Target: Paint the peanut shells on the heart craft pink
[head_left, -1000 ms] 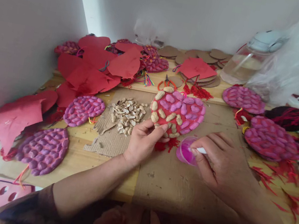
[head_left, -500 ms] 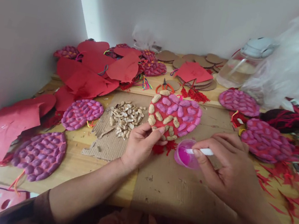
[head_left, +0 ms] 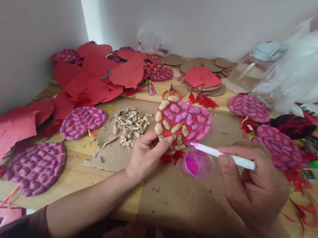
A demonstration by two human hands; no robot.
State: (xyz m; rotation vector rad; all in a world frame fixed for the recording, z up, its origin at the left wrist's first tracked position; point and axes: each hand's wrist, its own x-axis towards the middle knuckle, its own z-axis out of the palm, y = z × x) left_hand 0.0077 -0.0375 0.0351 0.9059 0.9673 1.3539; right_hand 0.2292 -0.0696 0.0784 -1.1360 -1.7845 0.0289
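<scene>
Just beyond the left hand, and pinched by it at the near left edge, is one rounded red plaque bearing whole peanuts. Left thumb lies on top of the edge; the other left fingers are partly hidden. Peanuts on the side nearest this hand are plain tan; those toward the far and right sides are pink-purple.

Right hand grasps a slim white pen-like brush between thumb and fingers. Shaft roughly level, pink tip pointing left, at the plaque's lower right edge; contact cannot be told. Relative to the right hand, the plaque lies ahead and to the left.

Just left of the right hand, below the brush tip: clear plastic cup with magenta liquid, on a flat brown cardboard sheet. Red thread tassel between left hand and cup.

Ahead and left of the left hand: heap of broken tan peanut shells on a torn corrugated cardboard scrap. Farther left, a round purple peanut-covered plaque. Beyond the right hand, a pink peanut-covered plaque.
</scene>
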